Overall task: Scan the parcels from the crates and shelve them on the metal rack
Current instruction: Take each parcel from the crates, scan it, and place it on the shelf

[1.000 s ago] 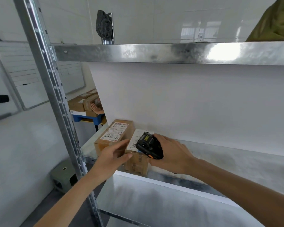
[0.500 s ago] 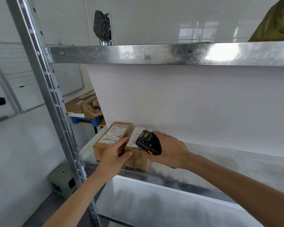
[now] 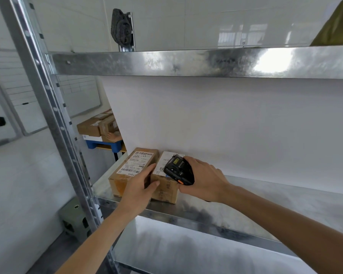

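**Two parcels on rack shelf, scanner over the right one**

L hand (image 3: 140,189): fingers fairly straight, laid over the seam between the two cardboard parcels, thumb against the front face of the right parcel (image 3: 164,189). Grip here is a flat press, not a wrap; nothing held.

R hand (image 3: 204,179): curled round a black handheld scanner (image 3: 178,171) w/ orange side button, firm grip, scanner head tilted down over the white label on the right parcel's top. Whether the scanner touches the label, can't tell.

Left parcel (image 3: 127,171) sits just left of the L hand's fingers, touching the right parcel side by side, label up w/ barcode showing. Both rest at the left end of the metal rack shelf (image 3: 275,196), close to the front edge, beneath both hands.

Above the hands: upper shelf (image 3: 186,62), an olive-green item (image 3: 339,28) at its far right. Left of the L hand: the rack's slotted upright (image 3: 53,119). Beyond it, more cardboard boxes (image 3: 97,125) on a blue crate (image 3: 105,144).
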Demonstrator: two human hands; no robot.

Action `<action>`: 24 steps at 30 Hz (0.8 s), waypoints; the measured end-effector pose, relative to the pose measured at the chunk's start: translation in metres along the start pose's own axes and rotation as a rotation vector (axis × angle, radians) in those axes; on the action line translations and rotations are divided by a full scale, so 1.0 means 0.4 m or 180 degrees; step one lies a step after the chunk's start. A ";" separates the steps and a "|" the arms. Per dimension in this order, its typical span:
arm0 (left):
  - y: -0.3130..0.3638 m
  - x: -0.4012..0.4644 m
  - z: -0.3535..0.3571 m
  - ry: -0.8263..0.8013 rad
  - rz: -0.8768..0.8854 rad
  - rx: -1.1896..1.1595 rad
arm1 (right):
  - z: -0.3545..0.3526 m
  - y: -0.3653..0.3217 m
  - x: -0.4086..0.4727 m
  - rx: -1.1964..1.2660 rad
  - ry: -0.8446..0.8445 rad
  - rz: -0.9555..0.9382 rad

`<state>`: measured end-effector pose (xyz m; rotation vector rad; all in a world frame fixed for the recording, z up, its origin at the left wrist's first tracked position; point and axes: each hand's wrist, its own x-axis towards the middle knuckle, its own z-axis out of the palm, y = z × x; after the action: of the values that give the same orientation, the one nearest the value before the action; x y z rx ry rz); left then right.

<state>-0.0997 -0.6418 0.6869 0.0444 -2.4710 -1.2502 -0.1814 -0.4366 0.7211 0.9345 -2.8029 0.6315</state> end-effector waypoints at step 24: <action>0.045 -0.049 -0.046 0.0076 0.0089 -0.0152 | -0.103 -0.031 -0.102 -0.0601 -0.0005 -0.0415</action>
<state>-0.0727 -0.6415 0.7047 0.0121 -2.4123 -1.2889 -0.1419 -0.4058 0.7532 1.0675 -2.7159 0.3423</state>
